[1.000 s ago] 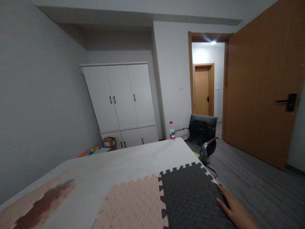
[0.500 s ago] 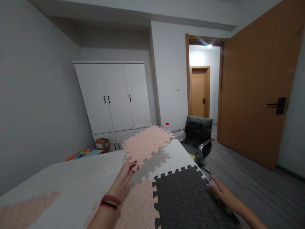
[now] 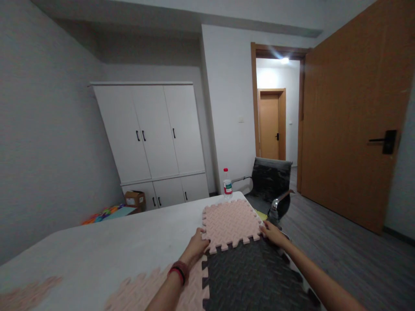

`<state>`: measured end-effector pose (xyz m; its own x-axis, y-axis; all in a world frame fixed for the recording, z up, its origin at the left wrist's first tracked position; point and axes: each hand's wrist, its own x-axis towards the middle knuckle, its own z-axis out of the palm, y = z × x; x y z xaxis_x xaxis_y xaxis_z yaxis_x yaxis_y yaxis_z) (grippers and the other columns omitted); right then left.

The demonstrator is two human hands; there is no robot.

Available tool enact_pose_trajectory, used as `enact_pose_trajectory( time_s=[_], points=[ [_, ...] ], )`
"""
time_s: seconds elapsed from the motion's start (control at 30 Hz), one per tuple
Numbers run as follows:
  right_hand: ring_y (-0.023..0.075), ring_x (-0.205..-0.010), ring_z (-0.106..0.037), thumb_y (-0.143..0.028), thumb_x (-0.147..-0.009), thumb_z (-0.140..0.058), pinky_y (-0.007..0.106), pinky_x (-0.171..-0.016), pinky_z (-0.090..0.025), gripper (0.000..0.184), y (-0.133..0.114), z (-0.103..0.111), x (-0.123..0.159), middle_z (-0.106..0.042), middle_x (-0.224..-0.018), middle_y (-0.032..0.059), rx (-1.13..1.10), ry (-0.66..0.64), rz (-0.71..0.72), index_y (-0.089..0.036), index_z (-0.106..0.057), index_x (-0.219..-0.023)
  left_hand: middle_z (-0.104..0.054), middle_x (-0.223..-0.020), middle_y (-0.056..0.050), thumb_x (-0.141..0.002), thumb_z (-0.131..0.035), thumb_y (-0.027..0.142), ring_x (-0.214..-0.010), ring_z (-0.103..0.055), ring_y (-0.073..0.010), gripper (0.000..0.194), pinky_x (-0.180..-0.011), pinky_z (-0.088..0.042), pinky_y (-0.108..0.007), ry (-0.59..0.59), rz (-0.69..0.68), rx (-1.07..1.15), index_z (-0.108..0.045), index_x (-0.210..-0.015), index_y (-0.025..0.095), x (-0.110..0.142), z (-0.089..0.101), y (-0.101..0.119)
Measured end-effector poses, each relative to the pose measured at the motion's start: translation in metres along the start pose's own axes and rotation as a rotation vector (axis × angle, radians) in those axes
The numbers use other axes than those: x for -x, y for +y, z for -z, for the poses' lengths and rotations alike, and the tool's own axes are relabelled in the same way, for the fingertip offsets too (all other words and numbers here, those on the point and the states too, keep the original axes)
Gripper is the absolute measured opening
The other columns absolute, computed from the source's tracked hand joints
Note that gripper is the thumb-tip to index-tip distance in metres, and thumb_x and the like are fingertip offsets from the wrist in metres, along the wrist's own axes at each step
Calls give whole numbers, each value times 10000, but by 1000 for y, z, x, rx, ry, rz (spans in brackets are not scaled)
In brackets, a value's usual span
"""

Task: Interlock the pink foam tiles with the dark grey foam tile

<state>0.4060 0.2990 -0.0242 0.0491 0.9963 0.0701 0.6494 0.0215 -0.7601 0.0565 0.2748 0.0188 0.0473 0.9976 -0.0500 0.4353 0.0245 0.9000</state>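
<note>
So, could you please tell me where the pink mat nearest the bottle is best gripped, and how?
Probably pinch the pink mat by its toothed left and right edges, near the closer corners, one hand from each side: it looks thin and flat, and the left hand and right hand are at those edges.

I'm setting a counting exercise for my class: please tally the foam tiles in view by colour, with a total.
Charcoal jigsaw-edged foam tile: 1
Pale pink jigsaw-edged foam tiles: 3 (one between the left hand and right hand, one beside the charcoal tile, one blurred and cut off at far left)
Total: 4, not counting any hidden underneath
</note>
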Motion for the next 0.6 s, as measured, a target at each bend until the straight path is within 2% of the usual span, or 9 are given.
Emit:
enact_pose_trajectory(
  time_s=[0.1,0.17,0.27,0.37,0.47,0.6],
  points=[
    [217,-1150,-487,-394,-800,-427,305,-971,-330,512,-1,-13,-9,-531,-1258,138,91,-7,48,-98,-490,-1213,-582,-924,-70,-705,-497,192,-791,-558,-159,399,-731,-412,-279,109,-30,-366,-426,-1095,152,-6,-4,-7],
    [222,-1189,-451,-409,-808,-421,307,-983,-313,537,-1,-19,-12,-500,-1292,142,148,-4,66,-96,-464,-1242,-531,-1095,-132,-731,-497,248,-999,-515,-227,415,-868,-374,-344,155,-47,-569,-445,-1127,137,-7,-11,-11],
    [226,-1220,-418,-447,-823,-393,306,-986,-305,571,-1,-24,-10,-466,-1323,140,225,12,85,-100,-429,-1275,-491,-1175,-189,-784,-432,399,-1130,-431,-320,506,-928,-329,-443,187,-68,-778,-439,-1194,104,-4,-25,-15],
    [212,-1228,-407,-462,-853,-316,286,-991,-294,574,0,-27,-3,-443,-1341,131,291,46,103,-103,-406,-1291,-477,-1229,-206,-815,-339,477,-1168,-412,-326,595,-977,-285,-461,193,-80,-895,-402,-1255,82,0,-38,-20],
    [203,-1221,-413,-457,-868,-271,278,-994,-288,559,-1,-30,1,-458,-1325,120,353,69,102,-119,-404,-1292,-366,-1369,-218,-840,-273,471,-1274,-312,-336,622,-1037,-206,-484,155,-75,-961,-326,-1326,88,1,-45,-24],
    [199,-1216,-419,-457,-871,-272,285,-982,-304,560,-2,-32,1,-446,-1340,115,429,59,93,-129,-386,-1310,-237,-1464,-165,-856,-216,481,-1336,-196,-358,590,-1049,-154,-544,54,-71,-1001,-226,-1386,220,-3,-44,-27]
  ],
)
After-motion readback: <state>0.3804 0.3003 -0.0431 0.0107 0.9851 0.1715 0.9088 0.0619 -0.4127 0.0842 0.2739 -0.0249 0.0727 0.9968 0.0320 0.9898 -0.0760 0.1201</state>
